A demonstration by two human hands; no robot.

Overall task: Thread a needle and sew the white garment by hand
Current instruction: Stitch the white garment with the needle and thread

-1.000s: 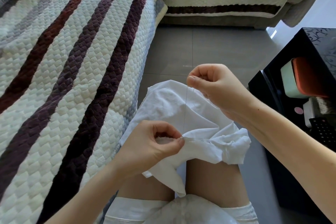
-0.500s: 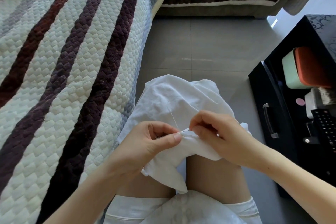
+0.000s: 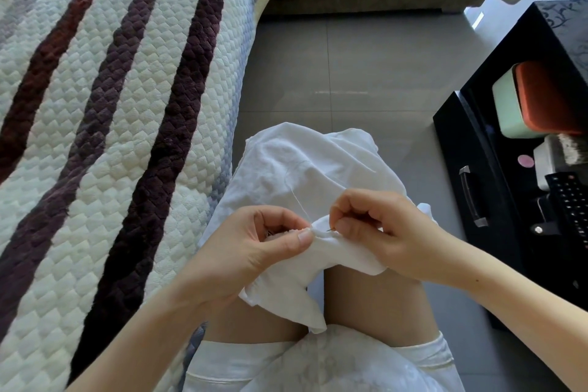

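Change noted: one second back your right hand [image 3: 378,226] was raised well above the work, drawing the thread [image 3: 299,200] taut. It has since dropped to the fold, and the thread now runs slack in a loose line across the white garment [image 3: 302,169].

Current state:
- White garment: draped over your knees, with one bunched edge lifted between both hands.
- Left hand [image 3: 254,242]: fingers curled, thumb and forefinger pinching the fold of cloth. Position unchanged across the three frames.
- Right hand: fingers curled, thumb and forefinger pinching the needle [image 3: 330,229]. Only a short dark sliver of it shows, right at the fold and just beside your left thumb.
- Cannot tell whether the tip has entered the cloth yet.

Interpretation: one stitch looks pulled through and the next one is starting, so threading is done and sewing is mid-run. How long the sewn seam is cannot be read, since it is hidden in the bunched cloth.

Caution: the needle tip points toward your left thumb. Slack thread may snag or loop when you next pull it.
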